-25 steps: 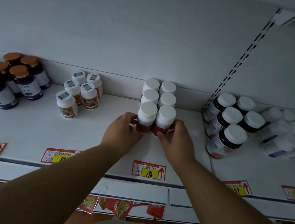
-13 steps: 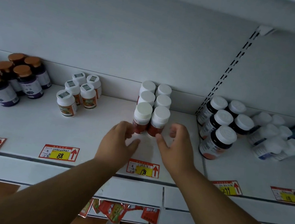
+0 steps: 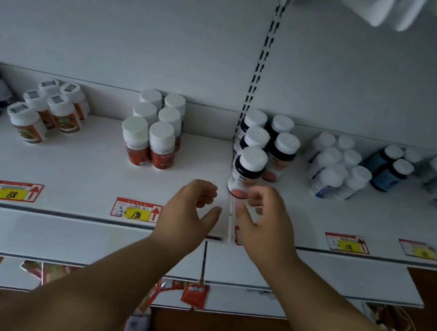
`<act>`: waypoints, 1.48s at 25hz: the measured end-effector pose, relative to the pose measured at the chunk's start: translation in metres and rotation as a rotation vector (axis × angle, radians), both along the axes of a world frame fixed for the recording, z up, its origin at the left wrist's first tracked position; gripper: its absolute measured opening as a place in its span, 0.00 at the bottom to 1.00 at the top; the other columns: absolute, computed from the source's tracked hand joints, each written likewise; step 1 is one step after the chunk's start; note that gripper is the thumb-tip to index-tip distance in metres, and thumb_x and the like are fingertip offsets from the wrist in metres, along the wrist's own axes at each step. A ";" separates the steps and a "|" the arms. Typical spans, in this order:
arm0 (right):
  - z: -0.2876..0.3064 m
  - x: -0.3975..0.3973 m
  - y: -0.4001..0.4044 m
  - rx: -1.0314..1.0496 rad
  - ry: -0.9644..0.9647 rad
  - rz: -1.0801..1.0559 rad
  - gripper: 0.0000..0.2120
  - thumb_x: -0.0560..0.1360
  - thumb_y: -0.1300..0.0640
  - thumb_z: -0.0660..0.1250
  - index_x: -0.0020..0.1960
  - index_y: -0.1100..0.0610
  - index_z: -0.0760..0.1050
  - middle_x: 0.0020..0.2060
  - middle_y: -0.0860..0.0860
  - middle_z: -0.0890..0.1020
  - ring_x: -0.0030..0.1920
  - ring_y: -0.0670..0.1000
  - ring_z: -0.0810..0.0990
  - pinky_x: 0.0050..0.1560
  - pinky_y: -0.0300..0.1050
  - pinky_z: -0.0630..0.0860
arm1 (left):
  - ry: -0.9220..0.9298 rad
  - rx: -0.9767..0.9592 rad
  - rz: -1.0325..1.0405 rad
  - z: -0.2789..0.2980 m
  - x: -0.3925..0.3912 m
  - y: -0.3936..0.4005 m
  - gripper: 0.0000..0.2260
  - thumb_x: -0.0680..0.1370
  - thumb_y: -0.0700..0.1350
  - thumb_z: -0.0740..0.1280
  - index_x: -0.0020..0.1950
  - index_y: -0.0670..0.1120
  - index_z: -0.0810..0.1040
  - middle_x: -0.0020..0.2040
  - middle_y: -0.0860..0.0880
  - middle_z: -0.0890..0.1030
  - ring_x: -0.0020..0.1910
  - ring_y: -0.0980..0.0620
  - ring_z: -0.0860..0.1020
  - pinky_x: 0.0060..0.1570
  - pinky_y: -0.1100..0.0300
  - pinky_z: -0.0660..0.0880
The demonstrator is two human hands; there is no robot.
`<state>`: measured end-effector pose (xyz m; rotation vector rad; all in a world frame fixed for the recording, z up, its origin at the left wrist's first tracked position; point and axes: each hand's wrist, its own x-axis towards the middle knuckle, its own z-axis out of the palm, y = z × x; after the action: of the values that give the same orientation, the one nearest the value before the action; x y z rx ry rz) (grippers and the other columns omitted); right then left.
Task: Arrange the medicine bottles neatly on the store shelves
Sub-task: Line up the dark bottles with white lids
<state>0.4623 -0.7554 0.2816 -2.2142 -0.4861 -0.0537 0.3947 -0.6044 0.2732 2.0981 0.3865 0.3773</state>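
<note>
Red-label bottles point(image 3: 150, 134) up-left of left hand point(image 3: 189, 211): squared two-by-three block, done by look. Dark bottles point(image 3: 266, 146) just beyond right hand point(image 3: 266, 219): front one out of line, likely next. Both grips empty, fingers loosely curled, apart, above shelf point(image 3: 84, 174). Groups farther right unsorted.

Both hands hover over the white shelf point(image 3: 70, 172), holding nothing: the left hand point(image 3: 188, 211) loosely curled, the right hand point(image 3: 266, 219) just beside the nearest dark bottle point(image 3: 247, 169). To the left, 6 red-labelled bottles point(image 3: 154, 131) stand in 2 rows.
</note>
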 end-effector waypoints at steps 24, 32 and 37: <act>-0.011 0.196 -0.003 0.479 0.644 0.017 0.38 0.63 0.20 0.60 0.68 0.37 0.71 0.66 0.41 0.77 0.66 0.48 0.74 0.69 0.59 0.69 | -0.045 -1.153 0.009 -0.015 0.177 -0.017 0.21 0.82 0.58 0.58 0.68 0.48 0.75 0.61 0.45 0.81 0.60 0.46 0.80 0.63 0.47 0.73; -0.016 0.197 -0.010 0.334 0.544 -0.102 0.35 0.65 0.18 0.54 0.60 0.39 0.75 0.59 0.42 0.79 0.62 0.50 0.76 0.66 0.57 0.69 | -0.005 -0.956 0.108 -0.007 0.166 -0.017 0.15 0.81 0.54 0.60 0.66 0.53 0.76 0.59 0.49 0.82 0.56 0.50 0.81 0.57 0.52 0.76; -0.001 0.105 -0.038 0.215 0.312 -0.085 0.14 0.82 0.45 0.55 0.61 0.53 0.70 0.51 0.42 0.73 0.48 0.39 0.71 0.52 0.35 0.66 | 0.201 -0.355 0.140 -0.012 0.115 -0.011 0.15 0.79 0.43 0.65 0.65 0.54 0.74 0.58 0.56 0.80 0.50 0.60 0.79 0.44 0.65 0.74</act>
<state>0.5670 -0.7934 0.2809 -1.9846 -0.2035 0.1844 0.5100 -0.6156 0.2610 1.7699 0.6711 0.1631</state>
